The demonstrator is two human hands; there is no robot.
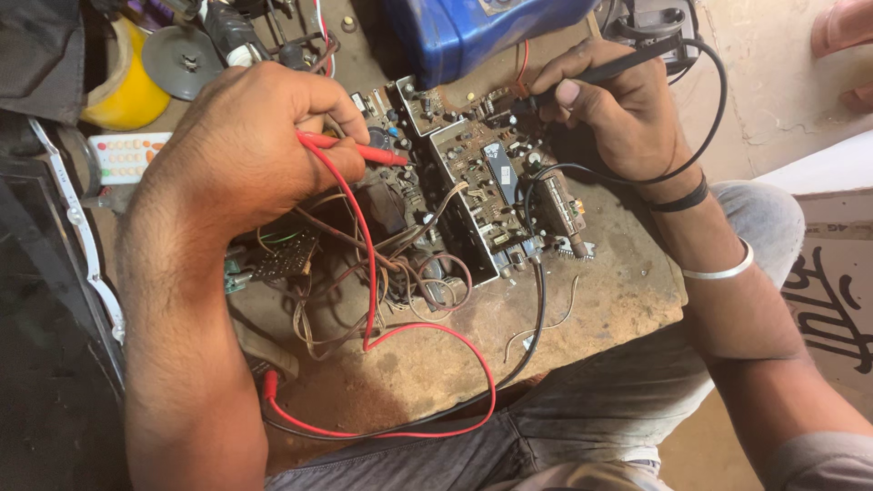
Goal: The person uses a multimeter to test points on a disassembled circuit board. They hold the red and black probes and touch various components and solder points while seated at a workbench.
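circuit board [473,186] sits on the worn wooden bench [618,300], long axis running from up-left near the blue case [473,32] down to the right, with a mess of wires [364,291] off its left edge. left hand [245,150] is pinched around the red probe [364,150], tip pointing right onto the board. right hand [618,105] grips the black probe [591,73], tip aimed left and down at the board's top edge

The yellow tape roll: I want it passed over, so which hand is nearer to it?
Left. The left hand holds the red probe just right of the yellow tape roll; the right hand is far across the circuit board.
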